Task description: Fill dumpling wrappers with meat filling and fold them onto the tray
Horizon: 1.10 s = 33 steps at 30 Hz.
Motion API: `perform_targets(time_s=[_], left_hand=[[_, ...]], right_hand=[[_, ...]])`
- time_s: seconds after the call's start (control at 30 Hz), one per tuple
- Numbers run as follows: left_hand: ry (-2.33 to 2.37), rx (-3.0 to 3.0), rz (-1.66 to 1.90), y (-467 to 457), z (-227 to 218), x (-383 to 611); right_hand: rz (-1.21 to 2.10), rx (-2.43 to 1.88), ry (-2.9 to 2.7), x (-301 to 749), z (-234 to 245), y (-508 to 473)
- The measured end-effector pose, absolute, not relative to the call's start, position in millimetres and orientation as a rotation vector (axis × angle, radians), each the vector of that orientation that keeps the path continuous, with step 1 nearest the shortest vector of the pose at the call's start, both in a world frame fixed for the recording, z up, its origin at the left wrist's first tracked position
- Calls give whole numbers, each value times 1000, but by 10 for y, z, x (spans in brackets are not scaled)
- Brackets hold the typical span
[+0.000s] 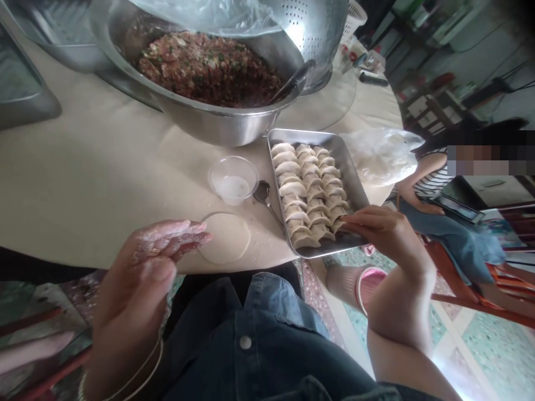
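My right hand (378,228) reaches over the right edge of a metal tray (355,189), its fingers closed on a dumpling (339,224) at the near end of the right-hand row. Several more folded dumplings (317,206) fill three rows in that tray. Flour-dusted and holding nothing, my left hand (152,262) hovers by the table edge with its fingers stretched out. Just beside its fingertips a round dough wrapper (225,238) lies flat on the table. A small clear plastic bowl (233,179) and a spoon (267,199) sit between the wrapper and the tray.
Behind stands a large steel bowl (217,122) of minced filling (209,67), a utensil leaning inside. A steel colander (320,33) and a plastic bag (378,156) are beyond the tray. A seated person (426,184) is at the right, near a pink bin (355,284).
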<state>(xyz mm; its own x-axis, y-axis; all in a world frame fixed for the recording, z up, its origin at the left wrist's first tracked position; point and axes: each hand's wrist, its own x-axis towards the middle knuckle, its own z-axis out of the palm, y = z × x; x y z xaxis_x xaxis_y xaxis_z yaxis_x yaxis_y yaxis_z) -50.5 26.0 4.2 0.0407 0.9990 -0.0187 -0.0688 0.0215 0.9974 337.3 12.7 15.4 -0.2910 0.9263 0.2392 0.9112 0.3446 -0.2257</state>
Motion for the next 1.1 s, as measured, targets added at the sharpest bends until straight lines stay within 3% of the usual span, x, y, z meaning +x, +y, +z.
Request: perform_targets(time_s=[0.23,0.5,0.67,0.73,0.87,1.1], left_hand=[[1387,1979,966,394,-182,-479],[1550,2259,702,458,-327,-426],[1595,2267,735,491,-332,-396],[1611,2272,811,530,-358,-383],[1606,2256,939,594,-409,-376],[1522,2287,911,507,-392,-444]], right_hand=[[-17,-1567,-2266,3407,120,85],[-14,-1538,-1980,2917,386,-75],[271,-958,-2114,2131,282,-28],[327,-924,-2194,1830,179,25],[355,-1106,-2247,1379,-69,122],[78,-1653,-2148,1233,-398,284]])
